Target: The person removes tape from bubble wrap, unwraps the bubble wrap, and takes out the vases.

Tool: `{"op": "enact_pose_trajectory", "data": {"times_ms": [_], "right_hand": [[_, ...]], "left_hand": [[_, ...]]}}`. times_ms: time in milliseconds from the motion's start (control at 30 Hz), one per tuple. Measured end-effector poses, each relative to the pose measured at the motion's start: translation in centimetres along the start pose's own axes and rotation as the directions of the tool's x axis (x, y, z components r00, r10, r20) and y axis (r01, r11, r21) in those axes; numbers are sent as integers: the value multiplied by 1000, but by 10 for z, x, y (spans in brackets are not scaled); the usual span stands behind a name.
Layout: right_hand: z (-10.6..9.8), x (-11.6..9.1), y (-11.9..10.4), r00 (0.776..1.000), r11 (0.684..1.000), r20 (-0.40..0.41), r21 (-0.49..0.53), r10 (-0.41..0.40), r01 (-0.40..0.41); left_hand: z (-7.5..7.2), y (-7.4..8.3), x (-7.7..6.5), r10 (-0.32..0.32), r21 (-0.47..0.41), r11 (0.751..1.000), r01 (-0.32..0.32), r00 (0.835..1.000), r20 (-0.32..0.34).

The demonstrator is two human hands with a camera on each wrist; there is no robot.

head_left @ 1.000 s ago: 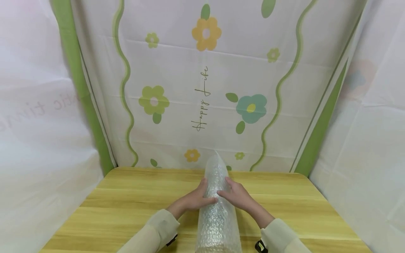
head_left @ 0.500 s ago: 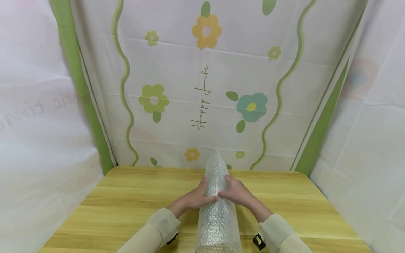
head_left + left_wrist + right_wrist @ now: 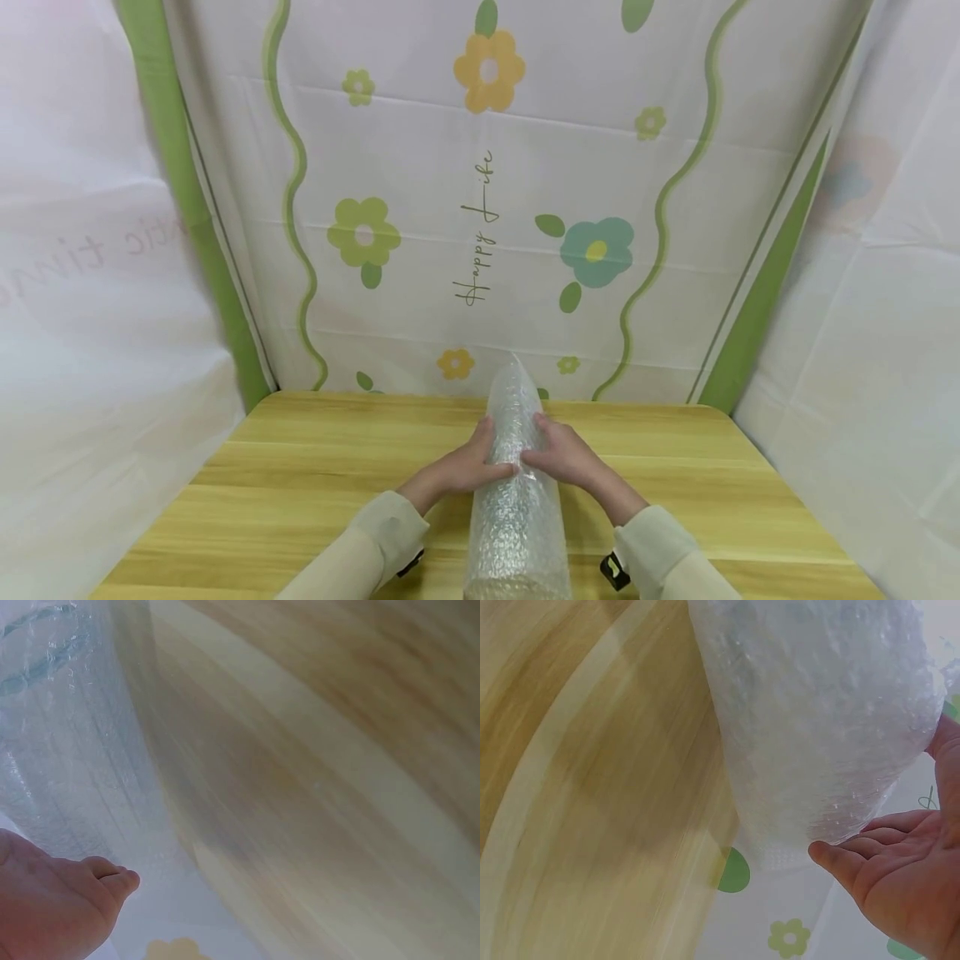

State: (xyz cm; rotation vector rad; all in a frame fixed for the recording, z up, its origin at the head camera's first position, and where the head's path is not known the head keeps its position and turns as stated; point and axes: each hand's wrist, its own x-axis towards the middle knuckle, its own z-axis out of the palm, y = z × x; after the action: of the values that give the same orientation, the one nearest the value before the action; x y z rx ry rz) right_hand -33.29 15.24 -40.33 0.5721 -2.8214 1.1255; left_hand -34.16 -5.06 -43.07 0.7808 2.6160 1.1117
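Note:
A long cylinder of clear bubble wrap (image 3: 515,529) stretches from the near side toward the back wall, its far end tapering to a pointed film corner. My left hand (image 3: 463,468) grips its left side, thumb lying across the top. From the right, my right hand (image 3: 566,454) holds it at about the same height, the thumb close to the left one. In the left wrist view, bluish curved bands show through the bubble wrap (image 3: 67,735), and the left hand (image 3: 64,900) is at its end. Fingers of the right hand (image 3: 900,877) bend against the wrap's edge in the right wrist view.
A wood-grain table (image 3: 315,467) lies under the wrap. Behind it hangs a white cloth wall (image 3: 420,183) printed with flowers and lettering, and more white cloth (image 3: 862,333) closes both sides. Black wrist devices (image 3: 615,571) show under the sleeves.
Both hands keep their hold with only a tiny shift of the thumbs. The right sleeve has moved slightly inward, and the wall pattern sits a little higher in the head view.

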Motion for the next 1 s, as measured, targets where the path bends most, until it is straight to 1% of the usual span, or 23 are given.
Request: {"op": "enact_pose_trajectory", "data": {"times_ms": [133, 300, 467, 700, 867, 1000], "right_hand": [[0, -1, -1, 1000, 999, 17, -38, -18, 19], [0, -2, -1, 997, 992, 32, -100, -72, 75], [0, -3, -1, 994, 985, 49, -131, -102, 108], [1, -3, -1, 993, 980, 67, -168, -97, 107], [1, -2, -1, 993, 979, 68, -175, -92, 103], [1, -2, -1, 993, 978, 77, -182, -93, 105]], "left_hand": [[0, 0, -1, 3, -3, 1000, -3, 1000, 0], [0, 0, 0, -2, 2, 1000, 2, 1000, -3], [0, -2, 1, 7, -3, 1000, -7, 1000, -9], [-1, -1, 1, 5, -6, 1000, -5, 1000, 1], [-2, 2, 0, -10, -5, 1000, 10, 1000, 8], [-2, 2, 1, -7, -2, 1000, 7, 1000, 10]]}}
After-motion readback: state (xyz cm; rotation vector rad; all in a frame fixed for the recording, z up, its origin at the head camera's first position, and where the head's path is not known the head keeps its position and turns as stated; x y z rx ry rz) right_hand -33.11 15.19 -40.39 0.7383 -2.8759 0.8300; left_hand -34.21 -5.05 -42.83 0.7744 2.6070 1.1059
